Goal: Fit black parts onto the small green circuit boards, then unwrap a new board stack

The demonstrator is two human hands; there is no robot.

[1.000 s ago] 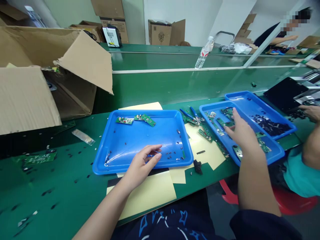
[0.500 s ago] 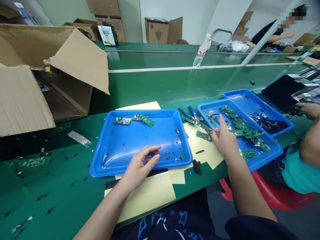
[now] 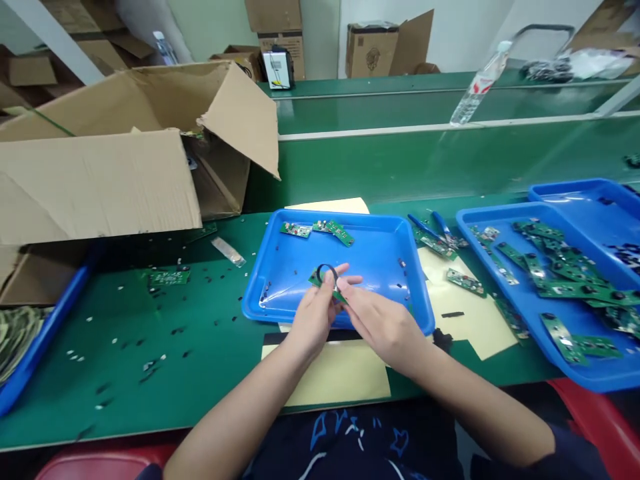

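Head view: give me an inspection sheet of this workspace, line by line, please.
Surface: green bench, small dark and pale bits scattered at left.
Work items: circuit board with dark loop over middle blue tray; more boards in nearer right-hand tray.
Clutter: blue-handled pliers, crumpled dark scrap, clear packet.
Hands: left hand holds the board; right hand at the loop, contact unclear.
Cables: none certain; the loop could be one.
Surroundings: open cardboard box at left, bottle on ledge.

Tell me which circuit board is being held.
The circuit board in the left hand, above the central blue tray, beside a curled black strip; none of the other visible boards is being held.
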